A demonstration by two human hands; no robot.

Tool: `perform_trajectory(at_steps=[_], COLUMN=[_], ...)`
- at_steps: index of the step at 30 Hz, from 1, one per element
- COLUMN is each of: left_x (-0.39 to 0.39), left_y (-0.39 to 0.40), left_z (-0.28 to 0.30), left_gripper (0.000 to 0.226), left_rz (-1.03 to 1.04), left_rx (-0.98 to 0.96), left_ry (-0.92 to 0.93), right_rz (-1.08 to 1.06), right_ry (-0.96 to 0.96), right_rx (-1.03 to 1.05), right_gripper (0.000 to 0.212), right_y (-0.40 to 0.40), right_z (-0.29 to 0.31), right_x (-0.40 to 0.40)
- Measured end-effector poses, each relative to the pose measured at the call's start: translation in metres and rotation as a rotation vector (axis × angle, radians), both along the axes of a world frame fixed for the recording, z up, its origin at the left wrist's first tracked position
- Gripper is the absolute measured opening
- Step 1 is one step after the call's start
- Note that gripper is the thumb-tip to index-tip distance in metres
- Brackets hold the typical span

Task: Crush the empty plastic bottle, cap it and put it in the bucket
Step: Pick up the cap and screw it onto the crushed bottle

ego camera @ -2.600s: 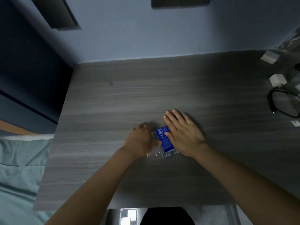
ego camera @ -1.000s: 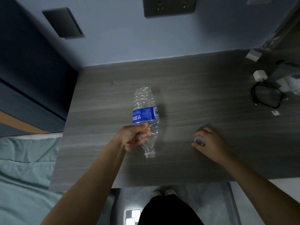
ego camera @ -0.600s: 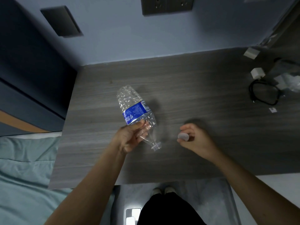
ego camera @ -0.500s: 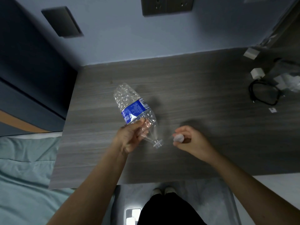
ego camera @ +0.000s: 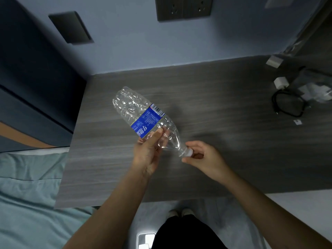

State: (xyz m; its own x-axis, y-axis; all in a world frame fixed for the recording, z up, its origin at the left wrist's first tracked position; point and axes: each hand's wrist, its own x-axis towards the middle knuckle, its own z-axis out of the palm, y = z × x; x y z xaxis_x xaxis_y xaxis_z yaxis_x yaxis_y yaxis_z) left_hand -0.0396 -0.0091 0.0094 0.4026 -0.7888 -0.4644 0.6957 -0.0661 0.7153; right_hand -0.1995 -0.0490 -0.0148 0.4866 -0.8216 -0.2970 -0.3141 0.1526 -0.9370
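A clear, dented plastic bottle point(ego camera: 136, 106) with a blue label is held in the air over the grey wooden table point(ego camera: 224, 97), tilted with its base up-left and its neck down-right. My left hand point(ego camera: 149, 151) grips it around the shoulder below the label. A white cap point(ego camera: 188, 152) sits at the bottle's mouth, pinched between the thumb and fingers of my right hand point(ego camera: 204, 159). Whether the cap is threaded on I cannot tell. No bucket is in view.
At the table's far right lie a black cable loop point(ego camera: 289, 105), a white charger point(ego camera: 281, 82), a small white box point(ego camera: 274, 61) and crumpled clear plastic point(ego camera: 318, 90). A teal bed sheet point(ego camera: 30, 194) lies to the left. Wall sockets point(ego camera: 183, 8) are above.
After pressing the bottle flat on the table, my left hand lifted and tilted it neck-right. My right hand picked up the cap and brought it left onto the bottle's mouth.
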Motion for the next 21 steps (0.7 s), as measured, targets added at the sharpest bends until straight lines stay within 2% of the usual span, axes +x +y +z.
perform_trajectory(at_steps=[5,8,13,21], left_x=[-0.009,-0.011,-0.011,-0.012], left_y=[0.004,0.005,0.006,0.009], left_z=[0.003,0.004,0.006,0.006], left_gripper=[0.015,0.016,0.015,0.014], left_rz=[0.046,0.062,0.062,0.116], left_rx=[-0.006,-0.018,-0.033,-0.001], left_ry=[-0.034,-0.007,0.026,0.078], right_rz=[0.017,-0.051,-0.165,-0.125], right_ry=[0.054,0.017,-0.063,-0.282], right_rx=[-0.147,-0.083,0.050,0.244], right_gripper=[0.045,0.048,0.033,0.017], right_y=[0.006,0.003,0.005,0.008], right_z=[0.003,0.006,0.011,0.018], right_x=[0.002,0.002,-0.001,-0.006])
